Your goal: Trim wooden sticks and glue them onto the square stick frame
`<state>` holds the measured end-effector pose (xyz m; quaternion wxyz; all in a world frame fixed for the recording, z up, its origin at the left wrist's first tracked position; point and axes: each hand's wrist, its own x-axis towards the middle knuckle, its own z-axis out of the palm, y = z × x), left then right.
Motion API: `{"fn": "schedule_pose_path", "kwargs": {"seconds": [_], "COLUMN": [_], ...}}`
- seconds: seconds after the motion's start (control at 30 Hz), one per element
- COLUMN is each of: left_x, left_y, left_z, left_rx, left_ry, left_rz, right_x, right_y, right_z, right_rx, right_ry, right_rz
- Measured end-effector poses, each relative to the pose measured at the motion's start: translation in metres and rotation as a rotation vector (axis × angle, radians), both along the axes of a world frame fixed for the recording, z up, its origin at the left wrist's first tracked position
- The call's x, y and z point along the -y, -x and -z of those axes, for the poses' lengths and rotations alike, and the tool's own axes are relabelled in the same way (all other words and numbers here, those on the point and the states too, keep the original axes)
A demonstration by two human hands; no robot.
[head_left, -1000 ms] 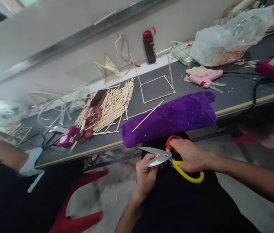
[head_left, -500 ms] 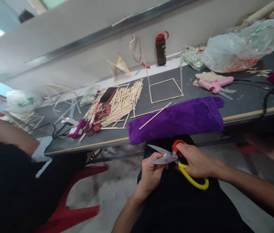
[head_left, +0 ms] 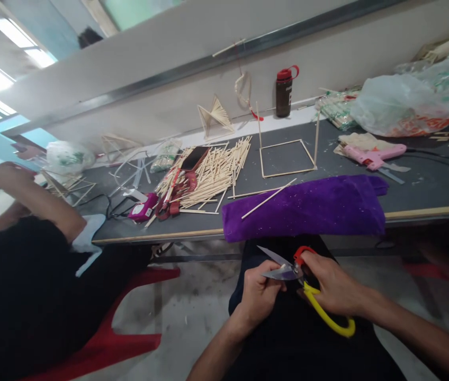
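Above my lap, my right hand point(head_left: 330, 280) grips a pair of scissors point(head_left: 284, 270) with one red and one yellow handle. Their blades are spread apart and point left. My left hand point(head_left: 260, 293) is closed beside the lower blade, pinching a thin wooden stick whose pale end point(head_left: 283, 266) shows between the blades near the pivot. Most of that stick is hidden by the fingers and blade. Just beyond my hands, a folded purple cloth point(head_left: 320, 209) lies along the table edge with a loose wooden stick point(head_left: 269, 199) across it.
On the table point(head_left: 244, 182) are a square stick frame point(head_left: 288, 173) with two uprights, a stick pile point(head_left: 216, 174), a phone point(head_left: 195, 158), a pink glue gun point(head_left: 374, 155), a bottle point(head_left: 284, 94) and a plastic bag point(head_left: 399, 103). At left sits another person point(head_left: 18, 280).
The camera view has shifted, so the scene sits further right and mostly lower. Both hands keep nearly the same pose, and the scissor blades remain apart around the stick end.
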<state>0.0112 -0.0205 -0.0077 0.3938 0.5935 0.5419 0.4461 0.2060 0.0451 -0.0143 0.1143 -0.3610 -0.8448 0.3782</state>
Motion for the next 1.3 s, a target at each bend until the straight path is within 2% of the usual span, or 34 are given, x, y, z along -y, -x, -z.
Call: {"fn": "schedule_pose_path", "kwargs": {"seconds": [0.93,1.13,1.3], "left_x": [0.008,0.004,-0.001], "left_y": [0.004,0.007,0.01], "left_z": [0.005,-0.001,-0.005], "left_rx": [0.003,0.118,0.103], "left_ry": [-0.028,0.074,0.022], "left_rz": [-0.053,-0.098,-0.14], "right_x": [0.006,-0.002,-0.009], "right_y": [0.008,0.012,0.015], "right_z": [0.006,-0.005,-0.017], "right_rx": [-0.019,-0.01,0.057], "right_ry": [-0.061,-0.123,-0.115], "right_rz": [-0.027,-0.017,0.004]}}
